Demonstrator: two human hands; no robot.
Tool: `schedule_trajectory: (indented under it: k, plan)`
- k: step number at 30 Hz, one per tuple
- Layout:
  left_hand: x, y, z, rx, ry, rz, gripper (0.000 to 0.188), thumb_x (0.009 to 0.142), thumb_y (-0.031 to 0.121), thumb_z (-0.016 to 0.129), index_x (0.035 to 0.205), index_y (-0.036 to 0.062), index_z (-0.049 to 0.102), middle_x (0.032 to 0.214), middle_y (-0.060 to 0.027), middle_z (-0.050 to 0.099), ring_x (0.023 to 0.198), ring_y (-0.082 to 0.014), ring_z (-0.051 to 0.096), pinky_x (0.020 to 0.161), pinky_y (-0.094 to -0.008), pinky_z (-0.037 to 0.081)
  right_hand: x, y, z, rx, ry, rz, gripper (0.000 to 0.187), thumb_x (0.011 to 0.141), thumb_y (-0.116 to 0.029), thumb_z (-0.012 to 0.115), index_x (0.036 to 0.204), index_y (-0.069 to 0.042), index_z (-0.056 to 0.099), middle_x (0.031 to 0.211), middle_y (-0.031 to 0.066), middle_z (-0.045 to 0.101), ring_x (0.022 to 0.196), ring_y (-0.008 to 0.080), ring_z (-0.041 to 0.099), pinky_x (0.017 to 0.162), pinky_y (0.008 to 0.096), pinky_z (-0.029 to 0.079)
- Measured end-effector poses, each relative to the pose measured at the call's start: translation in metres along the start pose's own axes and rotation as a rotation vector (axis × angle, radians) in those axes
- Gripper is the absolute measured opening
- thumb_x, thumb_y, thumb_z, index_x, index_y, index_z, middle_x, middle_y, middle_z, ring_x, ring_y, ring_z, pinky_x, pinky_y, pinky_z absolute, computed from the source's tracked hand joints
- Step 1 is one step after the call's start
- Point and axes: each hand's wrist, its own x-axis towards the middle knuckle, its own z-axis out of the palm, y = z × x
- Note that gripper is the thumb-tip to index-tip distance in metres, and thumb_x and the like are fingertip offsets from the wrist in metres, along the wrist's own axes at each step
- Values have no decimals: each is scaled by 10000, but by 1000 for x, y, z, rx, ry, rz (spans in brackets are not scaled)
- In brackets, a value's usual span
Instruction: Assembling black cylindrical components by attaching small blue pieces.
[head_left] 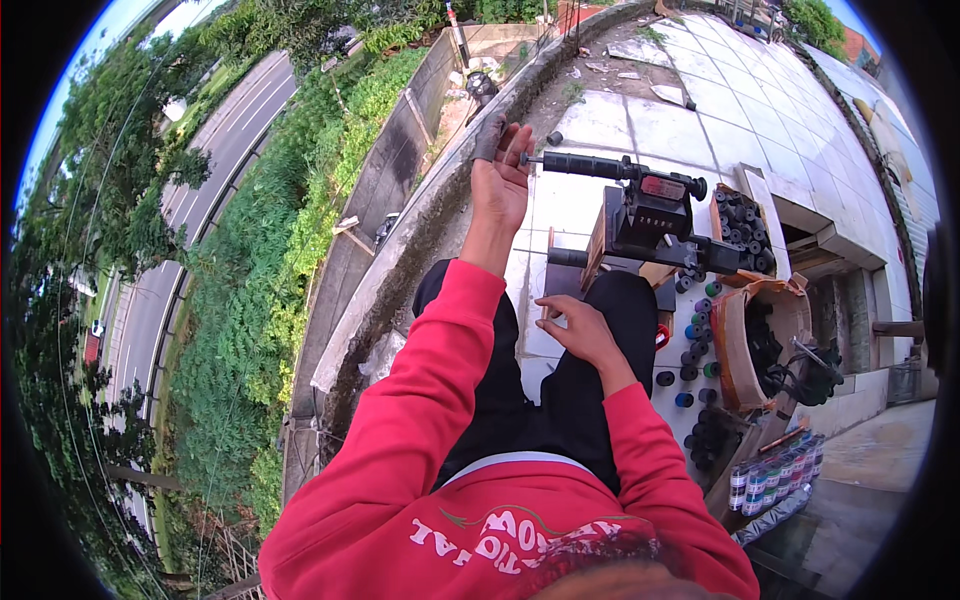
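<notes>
Before me stands a small winding machine [648, 205], dark, with a counter on its front and a long black roller [585, 165] sticking out to the left on a thin metal spindle. Beside the free tip of that spindle is my left hand [505, 170], palm showing, fingers apart and a dark covering on part of it. Whether a fingertip touches the tip I cannot tell. Over my lap my right hand [585, 332] holds nothing, thumb and forefinger spread. A second, lower rod with a black grip [567, 257] points left under the roller.
Black spools [690, 357], some with blue or green ends, stand on the tiles to my right. More fill a wooden box [742, 225]. A torn carton [765, 330] holds dark material; packed coloured spools [775, 475] lie nearer. A low concrete wall [400, 255] runs along my left, with bushes and a road beyond.
</notes>
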Motion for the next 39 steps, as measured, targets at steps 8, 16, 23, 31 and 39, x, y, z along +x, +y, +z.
schedule_trajectory:
  k: [8,16,23,31,39]
  plan:
    - [22,-2,17,-85,-35,-95,329,1071,317,556,1270,62,618,1242,-105,643,1248,-288,645,1100,-418,549,18,-41,-22,138,312,-215,273,906,-92,729,1176,-58,734,1067,124,736,961,295,705,849,403,547]
    - [41,-9,-11,-261,-38,-112,558,988,555,627,1210,43,654,1220,-150,663,1205,-341,643,1075,-469,529,126,-142,-91,-703,718,-512,370,941,-222,710,1293,-108,702,1376,108,630,1358,307,524,1187,517,297]
    - [-23,-26,-114,-55,37,-183,565,1017,577,558,1331,109,600,1292,-79,626,1310,-268,561,1112,-439,453,131,-117,-89,-457,642,-503,219,943,-265,731,1096,-116,780,1337,75,663,1429,318,462,1244,565,144]
    - [-39,-32,-124,-32,165,-259,612,1006,641,551,1342,132,602,1264,-53,622,1242,-233,598,1066,-429,478,146,-114,-100,-501,696,-518,171,908,-268,763,1022,-144,792,1271,48,696,1390,303,498,1231,631,92]
    - [-30,-33,-128,-26,190,-269,577,1024,633,518,1333,155,615,1239,-27,645,1188,-196,609,1016,-402,482,150,-126,-90,-587,756,-559,161,883,-247,786,849,-90,771,1191,45,731,1345,293,539,1233,577,172]
